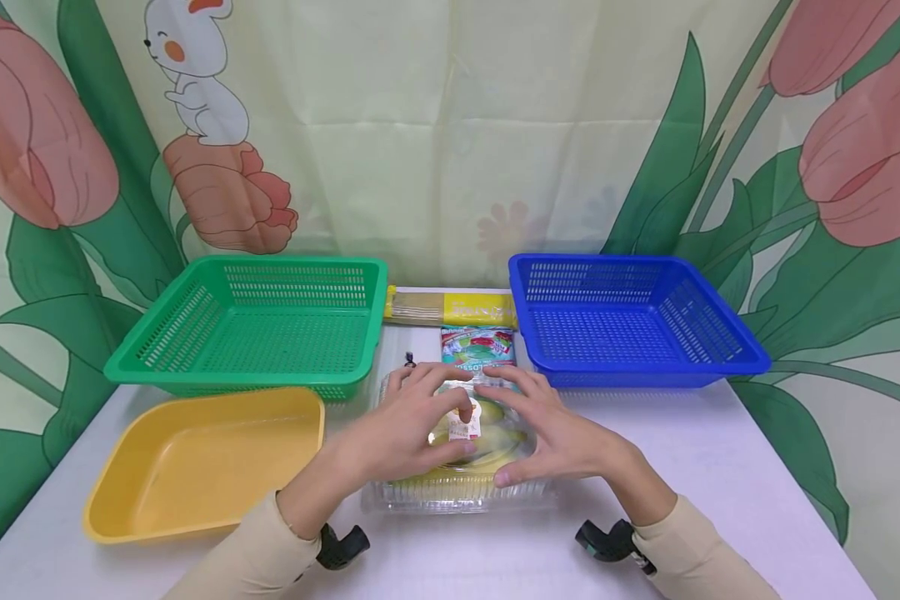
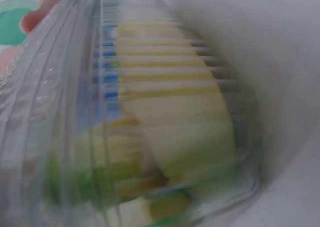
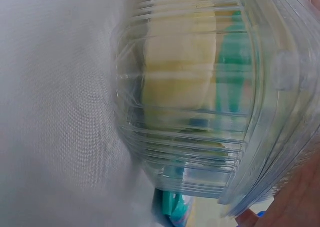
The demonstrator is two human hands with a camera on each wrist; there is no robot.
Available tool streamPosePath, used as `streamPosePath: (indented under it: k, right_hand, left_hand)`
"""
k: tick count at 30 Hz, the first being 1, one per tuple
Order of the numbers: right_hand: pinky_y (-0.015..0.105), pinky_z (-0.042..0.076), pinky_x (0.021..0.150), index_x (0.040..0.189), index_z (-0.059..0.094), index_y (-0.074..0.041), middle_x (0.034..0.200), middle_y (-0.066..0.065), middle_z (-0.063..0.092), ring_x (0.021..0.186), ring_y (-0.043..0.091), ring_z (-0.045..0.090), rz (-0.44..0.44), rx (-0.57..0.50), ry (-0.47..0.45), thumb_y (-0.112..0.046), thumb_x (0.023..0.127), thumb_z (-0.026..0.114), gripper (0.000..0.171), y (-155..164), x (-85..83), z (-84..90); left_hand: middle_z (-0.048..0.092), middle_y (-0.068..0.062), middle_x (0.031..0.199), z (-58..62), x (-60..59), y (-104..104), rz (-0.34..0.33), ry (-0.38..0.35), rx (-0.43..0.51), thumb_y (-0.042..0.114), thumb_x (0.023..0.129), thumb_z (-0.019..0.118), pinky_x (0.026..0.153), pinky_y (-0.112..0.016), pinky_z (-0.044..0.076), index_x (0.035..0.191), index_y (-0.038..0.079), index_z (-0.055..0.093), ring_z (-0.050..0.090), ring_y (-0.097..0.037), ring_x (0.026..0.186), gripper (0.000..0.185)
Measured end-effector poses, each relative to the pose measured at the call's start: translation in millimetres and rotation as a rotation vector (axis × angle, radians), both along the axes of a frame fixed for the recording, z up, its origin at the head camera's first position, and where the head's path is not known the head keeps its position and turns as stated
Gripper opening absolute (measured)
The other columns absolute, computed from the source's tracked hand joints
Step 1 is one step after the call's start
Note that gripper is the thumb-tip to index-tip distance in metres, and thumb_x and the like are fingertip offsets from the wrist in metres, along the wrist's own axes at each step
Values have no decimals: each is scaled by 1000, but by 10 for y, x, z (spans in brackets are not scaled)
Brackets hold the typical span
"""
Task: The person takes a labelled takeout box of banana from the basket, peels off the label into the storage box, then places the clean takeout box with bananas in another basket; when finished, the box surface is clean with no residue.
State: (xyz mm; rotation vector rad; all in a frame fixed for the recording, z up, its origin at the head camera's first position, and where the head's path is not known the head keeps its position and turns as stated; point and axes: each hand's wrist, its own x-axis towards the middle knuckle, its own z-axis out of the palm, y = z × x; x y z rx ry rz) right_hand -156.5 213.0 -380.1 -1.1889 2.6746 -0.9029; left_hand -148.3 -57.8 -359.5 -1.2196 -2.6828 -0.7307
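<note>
A clear ribbed plastic clamshell box (image 1: pixel 457 493) with yellow-green fruit and a small label inside sits on the white table in front of me. My left hand (image 1: pixel 408 429) lies on the left of its lid with fingers spread and fairly straight. My right hand (image 1: pixel 551 433) lies the same way on the right of the lid, thumb at the near edge. The fingertips of both hands nearly meet over the label. The left wrist view is blurred and filled by the box (image 2: pixel 165 117). The right wrist view shows the box's ribbed end (image 3: pixel 195 112) on the tablecloth, with part of my hand (image 3: pixel 295 197) at the bottom right.
A green basket (image 1: pixel 255 325) stands at the back left, a blue basket (image 1: pixel 630 321) at the back right. A yellow tray (image 1: pixel 202 458) lies at the front left. Between the baskets lie a long yellow packet (image 1: pixel 453 308) and a colourful sachet (image 1: pixel 478 348).
</note>
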Motion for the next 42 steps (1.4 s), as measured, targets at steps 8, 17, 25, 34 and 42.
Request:
streamPosePath:
  k: [8,17,25,34,42]
  right_hand:
    - [79,26,106,158,41,-25,167,4,23,151,45,17,1,-1,3,-71,76,78,102,0,-17,-17]
    - [77,28,106,158,41,-26,167,6,22,150,42,19,14,0,18,-74,76,76,102,7,-22,-5]
    - [81,33,101,162,34,-29,171,5,1,152,44,3,25,-5,-103,-76,74,76,108,146,-5,-13]
    - [79,29,106,161,35,-28,172,8,3,154,40,6,37,-32,-86,-54,70,89,109,201,0,-31]
    - [72,35,107,157,41,-30,170,-1,9,152,33,13,-17,-37,-59,-59,70,89,103,203,7,-73]
  left_hand:
    - [53,1,144,-84,-1,55,42,18,17,48,91,76,112,-63,26,93,29,60,40,-24,138,25]
    - [54,4,121,-129,1,74,116,31,39,48,91,76,104,-56,33,93,29,67,45,-29,124,21]
    - [50,7,110,-165,9,76,126,41,78,46,91,77,94,-46,35,86,31,68,47,-27,113,19]
    - [51,9,108,-145,14,73,125,39,75,40,92,78,96,-45,35,81,32,70,44,-19,113,16]
    - [53,9,110,-154,15,80,118,41,71,38,93,76,95,-45,36,79,32,69,44,-19,113,17]
